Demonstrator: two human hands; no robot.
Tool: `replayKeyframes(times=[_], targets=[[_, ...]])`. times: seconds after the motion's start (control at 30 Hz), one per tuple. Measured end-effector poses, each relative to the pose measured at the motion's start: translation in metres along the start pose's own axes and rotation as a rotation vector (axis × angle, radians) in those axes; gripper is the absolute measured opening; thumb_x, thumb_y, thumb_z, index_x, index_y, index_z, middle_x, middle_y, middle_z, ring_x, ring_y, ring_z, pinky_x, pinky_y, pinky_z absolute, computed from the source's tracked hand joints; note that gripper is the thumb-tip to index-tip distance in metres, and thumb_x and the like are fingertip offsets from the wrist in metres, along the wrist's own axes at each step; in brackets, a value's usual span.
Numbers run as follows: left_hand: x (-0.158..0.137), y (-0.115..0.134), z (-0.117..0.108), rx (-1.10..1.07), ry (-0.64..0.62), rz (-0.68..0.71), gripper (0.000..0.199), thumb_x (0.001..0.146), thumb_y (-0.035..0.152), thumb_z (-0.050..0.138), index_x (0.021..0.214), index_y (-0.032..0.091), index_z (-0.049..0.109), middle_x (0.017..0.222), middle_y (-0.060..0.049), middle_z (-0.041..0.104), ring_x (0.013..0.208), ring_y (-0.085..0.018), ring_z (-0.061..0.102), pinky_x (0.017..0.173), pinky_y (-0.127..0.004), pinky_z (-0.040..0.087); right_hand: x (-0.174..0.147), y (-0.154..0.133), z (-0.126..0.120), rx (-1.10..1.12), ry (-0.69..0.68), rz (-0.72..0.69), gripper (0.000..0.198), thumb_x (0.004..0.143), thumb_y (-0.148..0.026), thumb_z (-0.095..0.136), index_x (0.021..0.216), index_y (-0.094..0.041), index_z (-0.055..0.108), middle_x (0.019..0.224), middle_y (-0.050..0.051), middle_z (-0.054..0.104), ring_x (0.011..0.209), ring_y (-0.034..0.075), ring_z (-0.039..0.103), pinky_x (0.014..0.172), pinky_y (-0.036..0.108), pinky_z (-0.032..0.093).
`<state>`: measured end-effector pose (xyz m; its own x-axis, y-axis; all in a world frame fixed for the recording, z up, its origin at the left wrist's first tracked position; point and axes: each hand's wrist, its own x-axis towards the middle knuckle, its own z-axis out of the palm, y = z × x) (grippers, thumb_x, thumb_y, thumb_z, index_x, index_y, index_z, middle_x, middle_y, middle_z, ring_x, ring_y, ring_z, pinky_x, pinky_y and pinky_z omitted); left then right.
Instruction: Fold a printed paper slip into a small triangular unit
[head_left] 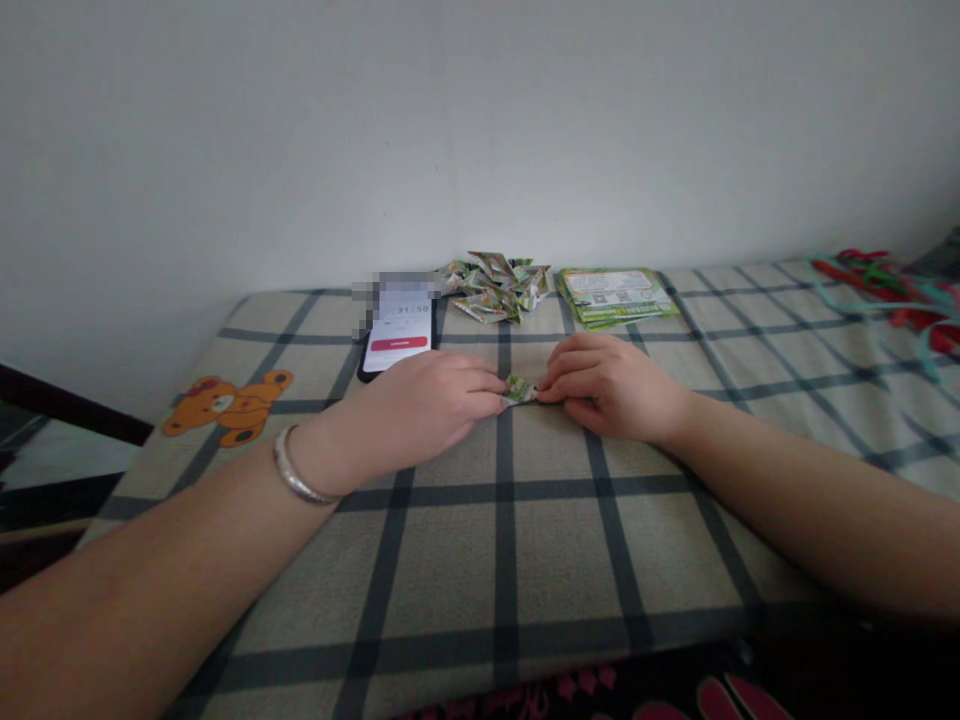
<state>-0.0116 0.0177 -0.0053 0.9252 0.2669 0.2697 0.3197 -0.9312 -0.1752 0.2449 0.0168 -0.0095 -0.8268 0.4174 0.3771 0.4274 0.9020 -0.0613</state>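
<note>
A small folded piece of green-and-white printed paper (520, 390) lies at the middle of the checked tablecloth, between my two hands. My left hand (442, 398), with a silver bangle (294, 470) at its wrist, pinches the paper's left end with its fingertips. From the other side, my right hand (600, 385) has its fingers closed on the right end. Behind them, by the wall, is a heap of folded printed paper pieces (491, 290). To its right is a stack of flat green printed sheets (619, 297).
A phone (400, 340) showing a timer lies just behind my left hand. A flat orange bear figure (229, 405) is on the tablecloth (450, 570) at the left. Red and teal strips (885, 290) lie at the far right, and a wall (480, 130) stands behind the table.
</note>
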Motion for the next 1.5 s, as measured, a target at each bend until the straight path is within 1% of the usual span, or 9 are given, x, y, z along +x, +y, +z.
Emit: replayKeyframes(times=[0.17,0.43,0.67,0.9,1.03,1.17,1.27,1.4,1.5], targets=[[-0.003,0.002,0.003,0.027,-0.049,-0.054,0.023,0.089,0.014,0.052,0.106,0.016,0.068,0.114,-0.008,0.069,0.109,-0.024,0.062,0.093,-0.04,0.054,0.003,-0.003,-0.003,-0.068,-0.04,0.006,0.024,0.083,-0.012,0.053,0.09,-0.017,0.075,0.094,0.006,0.074,0.093,0.023,0.059,0.083,0.04,0.049],[-0.003,0.002,-0.002,-0.014,-0.058,-0.04,0.03,0.086,0.009,0.047,0.107,0.015,0.068,0.12,-0.007,0.068,0.112,-0.021,0.062,0.096,-0.036,0.052,-0.005,0.013,-0.005,0.114,-0.031,-0.034,0.03,0.078,-0.005,0.052,0.095,-0.016,0.074,0.099,0.004,0.075,0.094,0.019,0.06,0.088,0.035,0.049],[-0.004,0.0,-0.001,-0.011,-0.04,-0.02,0.032,0.086,0.009,0.045,0.104,0.016,0.071,0.12,-0.005,0.069,0.114,-0.02,0.061,0.1,-0.035,0.05,-0.011,0.009,-0.007,-0.089,-0.059,0.032,0.026,0.084,-0.017,0.056,0.1,-0.025,0.075,0.109,0.002,0.073,0.111,0.027,0.052,0.091,0.045,0.042],[-0.002,0.001,-0.007,-0.03,-0.125,-0.067,0.038,0.081,0.007,0.047,0.109,0.016,0.07,0.121,-0.004,0.068,0.115,-0.02,0.061,0.1,-0.034,0.05,-0.012,0.021,-0.009,0.087,-0.05,-0.008,0.027,0.085,-0.014,0.053,0.097,-0.022,0.076,0.105,0.002,0.074,0.101,0.021,0.057,0.091,0.039,0.045],[-0.004,0.002,-0.007,-0.065,-0.15,-0.089,0.038,0.083,0.009,0.046,0.112,0.017,0.069,0.126,-0.004,0.065,0.119,-0.017,0.059,0.102,-0.032,0.049,-0.012,0.022,-0.006,0.126,-0.027,0.019,0.027,0.084,-0.014,0.053,0.095,-0.023,0.076,0.106,0.003,0.073,0.104,0.021,0.056,0.091,0.039,0.044],[-0.008,0.001,-0.003,-0.012,-0.107,0.0,0.035,0.09,0.011,0.041,0.111,0.014,0.069,0.124,-0.008,0.066,0.116,-0.019,0.062,0.098,-0.033,0.051,-0.012,0.019,-0.005,0.024,-0.025,0.059,0.023,0.084,-0.019,0.058,0.095,-0.029,0.076,0.107,0.001,0.072,0.107,0.023,0.054,0.096,0.047,0.036],[-0.01,0.001,-0.002,0.035,-0.102,0.007,0.034,0.091,0.012,0.041,0.109,0.013,0.07,0.122,-0.009,0.067,0.112,-0.021,0.064,0.094,-0.035,0.054,-0.012,0.018,-0.005,-0.012,-0.025,0.074,0.022,0.084,-0.02,0.059,0.092,-0.031,0.076,0.107,0.0,0.072,0.108,0.024,0.054,0.1,0.051,0.032],[-0.009,0.001,-0.002,-0.002,-0.092,-0.019,0.033,0.087,0.01,0.044,0.104,0.015,0.071,0.121,-0.007,0.068,0.111,-0.02,0.064,0.093,-0.035,0.054,-0.01,0.016,-0.003,0.022,-0.019,0.074,0.024,0.083,-0.015,0.056,0.09,-0.027,0.076,0.108,0.002,0.071,0.111,0.025,0.052,0.096,0.046,0.038],[-0.007,0.003,-0.001,-0.081,-0.037,-0.103,0.031,0.082,0.011,0.047,0.099,0.018,0.073,0.116,-0.004,0.071,0.107,-0.02,0.065,0.094,-0.035,0.054,-0.005,0.008,0.001,-0.005,-0.007,0.044,0.025,0.08,-0.01,0.053,0.087,-0.022,0.075,0.098,0.002,0.073,0.109,0.025,0.054,0.095,0.042,0.042]])
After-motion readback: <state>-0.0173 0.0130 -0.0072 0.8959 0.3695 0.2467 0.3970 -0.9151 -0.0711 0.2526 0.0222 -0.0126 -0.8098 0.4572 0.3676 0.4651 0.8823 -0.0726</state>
